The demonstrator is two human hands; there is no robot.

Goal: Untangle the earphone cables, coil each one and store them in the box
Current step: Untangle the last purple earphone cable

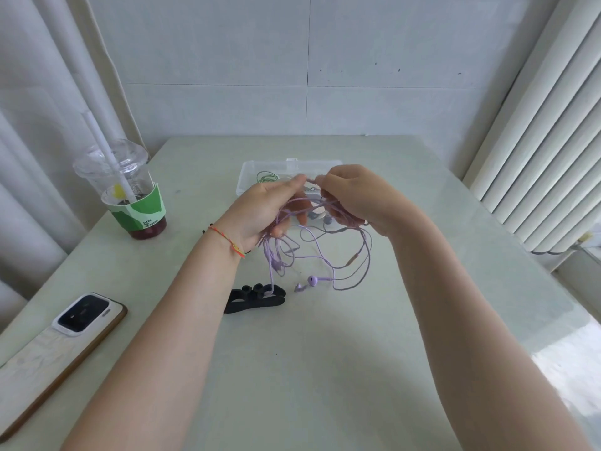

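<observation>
- The left hand [263, 209] is raised over the table, its thumb and fingers pinched on a strand of the purple earphone cable [325, 252] at the top of the tangle.
- The right hand [354, 196] faces it, fingertips nearly touching those of the left, and is likewise closed on the same purple cable, with more loops gathered under its curled fingers.
- Between and under the two sets of fingers several purple strands run across in a loose bundle.
- Below the fingers the rest of the cable hangs in open, crossing loops down to the table [325, 369].
- A purple earbud [313, 280] lies on the table beneath the hands, at the low end of the loops; a second small purple piece sits just beside it, too small to identify.
- Beyond the fingertips, partly hidden by both hands, stands the clear plastic box [250, 172], with a coiled green cable [266, 177] inside at its left end.
- Below the left wrist, near the hanging loops, lies a black foam-like piece [257, 299] flat on the table.
- The left wrist wears a red-orange string bracelet [227, 240].
- Well to the left of the left hand stands a plastic cup [130, 193] with a dome lid, straw and green sleeve.
- Nearer the viewer on that side, a phone [55, 349] lies camera side up at the table's edge.
</observation>
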